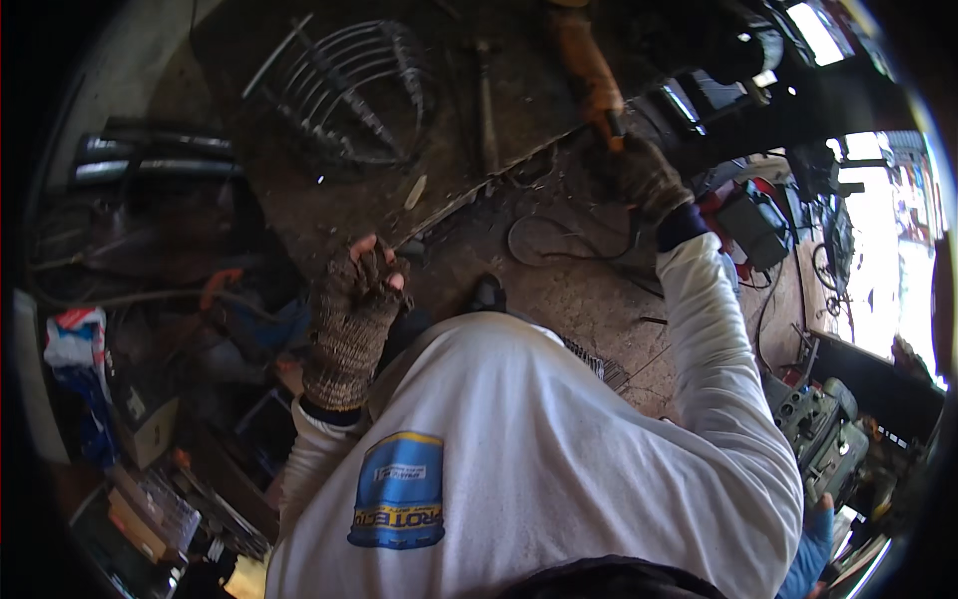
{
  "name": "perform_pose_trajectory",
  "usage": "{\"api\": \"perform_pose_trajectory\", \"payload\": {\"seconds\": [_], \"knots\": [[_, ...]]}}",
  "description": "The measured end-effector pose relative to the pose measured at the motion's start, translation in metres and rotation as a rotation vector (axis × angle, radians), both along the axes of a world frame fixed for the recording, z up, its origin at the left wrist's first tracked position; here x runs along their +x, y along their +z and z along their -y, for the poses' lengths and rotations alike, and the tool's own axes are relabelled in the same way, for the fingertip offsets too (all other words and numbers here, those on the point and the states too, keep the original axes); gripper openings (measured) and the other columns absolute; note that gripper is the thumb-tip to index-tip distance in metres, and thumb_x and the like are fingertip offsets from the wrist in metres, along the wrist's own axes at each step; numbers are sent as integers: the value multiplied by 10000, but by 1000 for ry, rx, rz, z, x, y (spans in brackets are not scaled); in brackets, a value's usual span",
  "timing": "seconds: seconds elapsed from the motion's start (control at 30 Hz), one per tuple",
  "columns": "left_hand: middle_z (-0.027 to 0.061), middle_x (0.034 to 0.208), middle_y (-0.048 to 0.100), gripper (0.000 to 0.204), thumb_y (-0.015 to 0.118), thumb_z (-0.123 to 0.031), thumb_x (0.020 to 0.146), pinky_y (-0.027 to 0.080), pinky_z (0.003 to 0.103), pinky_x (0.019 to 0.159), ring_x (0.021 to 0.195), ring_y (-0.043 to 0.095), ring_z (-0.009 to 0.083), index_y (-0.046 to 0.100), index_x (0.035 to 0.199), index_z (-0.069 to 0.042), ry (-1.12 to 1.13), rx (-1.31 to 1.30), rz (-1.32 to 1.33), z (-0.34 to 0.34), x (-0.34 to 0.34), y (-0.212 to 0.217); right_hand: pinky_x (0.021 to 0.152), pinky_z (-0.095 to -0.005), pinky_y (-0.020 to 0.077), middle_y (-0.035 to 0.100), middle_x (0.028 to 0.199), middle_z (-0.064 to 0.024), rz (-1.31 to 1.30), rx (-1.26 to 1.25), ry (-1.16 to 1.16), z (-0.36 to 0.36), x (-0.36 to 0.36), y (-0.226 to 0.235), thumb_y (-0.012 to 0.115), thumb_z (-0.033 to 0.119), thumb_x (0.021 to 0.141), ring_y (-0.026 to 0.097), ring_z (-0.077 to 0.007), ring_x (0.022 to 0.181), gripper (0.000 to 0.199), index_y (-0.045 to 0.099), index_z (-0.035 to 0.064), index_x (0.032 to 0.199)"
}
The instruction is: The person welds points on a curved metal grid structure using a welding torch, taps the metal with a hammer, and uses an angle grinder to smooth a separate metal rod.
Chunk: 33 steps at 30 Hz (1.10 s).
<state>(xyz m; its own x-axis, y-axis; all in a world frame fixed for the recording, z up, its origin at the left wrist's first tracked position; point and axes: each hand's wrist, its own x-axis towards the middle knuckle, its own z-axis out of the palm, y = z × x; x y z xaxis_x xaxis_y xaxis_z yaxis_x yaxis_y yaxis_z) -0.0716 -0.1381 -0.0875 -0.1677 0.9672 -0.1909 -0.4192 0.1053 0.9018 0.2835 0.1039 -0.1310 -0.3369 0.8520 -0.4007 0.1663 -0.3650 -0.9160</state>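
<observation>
My right hand (651,182), in a worn brown glove, is closed round the rear end of an orange angle grinder (587,70). The tool reaches away over the dark work table (329,195), and its far end is hard to make out. My left hand (354,314) wears a brown knitted glove with bare fingertips. It is beside the table's near edge, its fingers loosely bent and apart, with nothing seen in them. On the table lie a curved grille of welded metal rods (364,100), a hammer (486,115) and a small pale sliver (415,192).
A dark cable (544,255) loops over the floor right of my feet. A red and dark machine (753,225) stands at the right, with a grey metal engine-like part (828,434) nearer. Metal lengths (155,165) and a cardboard box (150,424) crowd the left. A blue sleeve (810,554) shows lower right.
</observation>
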Motion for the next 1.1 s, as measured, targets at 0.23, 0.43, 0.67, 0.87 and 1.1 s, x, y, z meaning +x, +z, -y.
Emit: {"api": "perform_pose_trajectory", "payload": {"seconds": [0.23,0.43,0.67,0.87,1.1], "knots": [[65,1168,601,461,688,-6,895,517,278,874,1042,587,128,507,1319,-26,165,-28,-196,8,-38,-4,777,-351,550,682,1016,-120,677,429,400,-8,-15,15,679,257,905,668,-239,923,302,658,65,1137],[81,1176,596,474,697,-40,898,514,279,895,1060,589,140,495,1327,-21,265,-16,-340,11,-91,-8,794,-411,542,687,971,-145,825,114,204,1,-61,47,685,364,878,663,-336,902,364,656,134,1160],[57,1080,645,334,705,-145,906,527,298,862,1003,627,163,596,1205,-45,225,-113,-602,3,-131,-16,821,-443,517,683,1008,-167,1163,691,-108,31,-96,67,658,432,862,656,-347,962,516,579,65,1216],[37,1074,661,269,723,-232,871,535,383,799,948,638,248,685,1111,-115,41,422,-1702,-11,-149,-17,881,-483,507,677,1081,-230,1151,774,-13,43,-212,65,566,497,915,637,-397,1061,528,601,41,1177],[24,1115,671,346,707,-240,884,513,420,860,982,628,271,632,1204,-133,2,537,-1548,-12,-159,-24,802,-432,540,686,1057,-203,1227,632,240,-13,-167,-2,563,294,949,678,-346,921,311,606,113,1199]]}}
